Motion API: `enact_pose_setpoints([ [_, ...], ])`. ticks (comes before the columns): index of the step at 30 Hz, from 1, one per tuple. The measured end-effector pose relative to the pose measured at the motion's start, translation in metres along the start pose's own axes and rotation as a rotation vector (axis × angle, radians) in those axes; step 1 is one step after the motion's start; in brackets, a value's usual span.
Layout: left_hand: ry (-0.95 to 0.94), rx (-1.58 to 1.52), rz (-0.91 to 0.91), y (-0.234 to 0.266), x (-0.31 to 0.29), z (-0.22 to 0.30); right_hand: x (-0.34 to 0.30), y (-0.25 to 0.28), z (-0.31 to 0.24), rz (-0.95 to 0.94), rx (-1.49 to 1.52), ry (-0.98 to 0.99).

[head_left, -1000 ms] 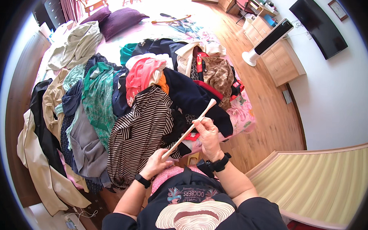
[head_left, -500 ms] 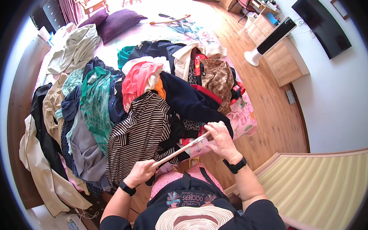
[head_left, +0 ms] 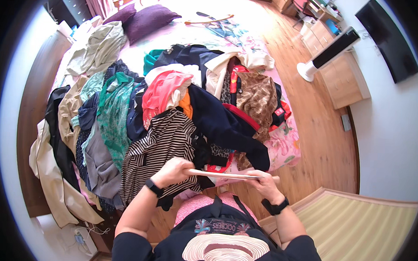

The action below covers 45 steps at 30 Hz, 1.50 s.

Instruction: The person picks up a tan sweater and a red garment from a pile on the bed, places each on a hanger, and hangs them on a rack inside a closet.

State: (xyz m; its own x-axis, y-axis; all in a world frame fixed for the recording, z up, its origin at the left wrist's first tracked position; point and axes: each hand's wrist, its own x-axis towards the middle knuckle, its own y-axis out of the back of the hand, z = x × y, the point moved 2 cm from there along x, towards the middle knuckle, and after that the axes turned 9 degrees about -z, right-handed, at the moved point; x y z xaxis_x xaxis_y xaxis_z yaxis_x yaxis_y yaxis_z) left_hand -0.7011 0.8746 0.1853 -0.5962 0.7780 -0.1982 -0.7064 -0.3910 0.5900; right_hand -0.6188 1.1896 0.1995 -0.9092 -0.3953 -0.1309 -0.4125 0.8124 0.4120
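A slim, straight, pale wooden bar (head_left: 221,175) stretches nearly level between my hands in front of my body. My left hand (head_left: 173,172) closes round its left end. Near the other end, my right hand (head_left: 267,187) grips it, with a short tip showing beyond the fingers. Just past my left hand, a black-and-white striped top (head_left: 160,140) spreads over the near edge of the clothes pile. A dark navy garment (head_left: 223,117) lies beyond the bar, one sleeve reaching toward my right hand. Whether the bar belongs to a larger thing, I cannot tell.
Heaped clothes cover the bed (head_left: 288,156), among them a green patterned shirt (head_left: 116,97), a coral garment (head_left: 166,90) and cream trousers (head_left: 48,175). Hangers (head_left: 210,21) and purple pillows (head_left: 150,22) lie farther back. A tower fan (head_left: 331,52) and pale yellow panel (head_left: 353,227) stand at right.
The bar has turned from a slant to nearly level. My left hand has moved up and away from me; my right hand has come lower and nearer. The view has shifted slightly.
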Motion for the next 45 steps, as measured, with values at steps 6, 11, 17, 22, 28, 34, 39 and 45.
enact_pose_setpoints([
  [6, 0.064, -1.02, 0.031, -0.009, 0.09, -0.013, -0.056, 0.064, 0.029, 0.303, 0.059, -0.331],
  [11, 0.449, -0.905, 0.56, -0.06, 0.173, -0.046, -0.1, 0.093, 0.066, 0.625, -0.048, -0.352],
  [17, 0.796, -0.455, 0.832, -0.095, 0.227, -0.042, -0.125, 0.109, 0.077, 0.713, -0.01, -0.433],
  [22, 0.83, -0.593, 0.774, -0.092, 0.212, -0.06, -0.13, 0.117, 0.084, 0.695, 0.002, -0.462],
  [28, -0.001, -0.892, 0.807, -0.043, 0.198, 0.037, -0.106, 0.121, 0.091, 0.715, 0.024, -0.435],
  [34, -0.09, -0.962, 0.737, 0.045, 0.03, 0.12, -0.076, 0.118, 0.085, 0.816, -0.01, -0.259],
  [39, 0.093, -1.0, 0.976, 0.048, -0.09, 0.095, -0.05, 0.093, 0.073, 0.789, 0.139, -0.215],
  [45, 0.224, -1.074, 1.147, 0.003, -0.168, -0.087, -0.018, 0.059, 0.038, 0.587, 0.207, -0.206],
])
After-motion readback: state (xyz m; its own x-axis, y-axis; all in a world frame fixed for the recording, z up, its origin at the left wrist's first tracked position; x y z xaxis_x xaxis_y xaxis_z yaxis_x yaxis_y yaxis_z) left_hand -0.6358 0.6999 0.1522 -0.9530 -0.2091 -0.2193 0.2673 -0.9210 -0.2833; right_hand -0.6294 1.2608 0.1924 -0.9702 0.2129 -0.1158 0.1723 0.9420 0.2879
